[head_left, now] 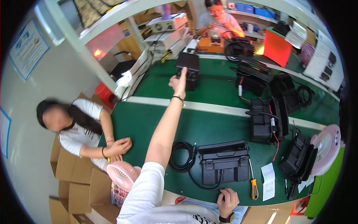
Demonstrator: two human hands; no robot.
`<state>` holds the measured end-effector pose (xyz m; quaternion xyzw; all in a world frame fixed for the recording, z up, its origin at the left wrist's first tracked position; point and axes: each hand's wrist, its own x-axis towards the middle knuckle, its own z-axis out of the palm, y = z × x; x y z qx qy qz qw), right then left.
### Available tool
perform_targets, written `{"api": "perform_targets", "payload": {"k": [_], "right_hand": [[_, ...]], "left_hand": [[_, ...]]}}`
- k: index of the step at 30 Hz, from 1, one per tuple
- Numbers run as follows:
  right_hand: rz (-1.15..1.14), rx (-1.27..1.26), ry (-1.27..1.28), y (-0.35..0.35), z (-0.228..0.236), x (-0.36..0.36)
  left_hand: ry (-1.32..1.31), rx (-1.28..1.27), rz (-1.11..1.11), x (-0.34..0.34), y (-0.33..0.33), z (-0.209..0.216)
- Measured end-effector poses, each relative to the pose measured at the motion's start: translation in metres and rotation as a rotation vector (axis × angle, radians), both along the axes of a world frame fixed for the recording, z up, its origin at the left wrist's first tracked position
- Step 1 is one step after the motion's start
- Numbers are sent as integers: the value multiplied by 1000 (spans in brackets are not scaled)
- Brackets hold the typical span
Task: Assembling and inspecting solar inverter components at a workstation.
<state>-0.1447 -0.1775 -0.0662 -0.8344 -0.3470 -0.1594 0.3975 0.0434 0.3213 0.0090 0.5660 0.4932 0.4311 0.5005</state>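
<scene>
My left hand reaches far across the green table and grips a black box near its far side, thumb along the box's face; some fingers are hidden behind it. My right hand, a watch on its wrist, rests at the near table edge with its fingers curled and nothing visible in them. Just beyond it lies a black plastic case with its lid raised and two latches in front. A coiled black cable runs from this case, to its left. A screwdriver with an orange handle lies to the right.
Several more black cases with red wires and cables stand at the right. A paper slip and a pink fan are near them. One person sits at the left by cardboard boxes; another works across the table.
</scene>
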Motion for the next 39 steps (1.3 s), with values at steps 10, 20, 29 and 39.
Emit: {"api": "perform_targets", "payload": {"k": [10, 20, 29, 39], "right_hand": [[17, 9, -62, -6, -1, 1], [112, 35, -114, -12, -3, 4], [179, 86, -116, -17, -6, 3], [237, 315, -21, -28, 2, 6]], "left_hand": [[-284, -183, 30, 6, 16, 2], [-399, -165, 93, -54, -24, 13], [-397, -209, -12, -160, -118, 33], [-37, 477, 149, -211, -199, 16]]}}
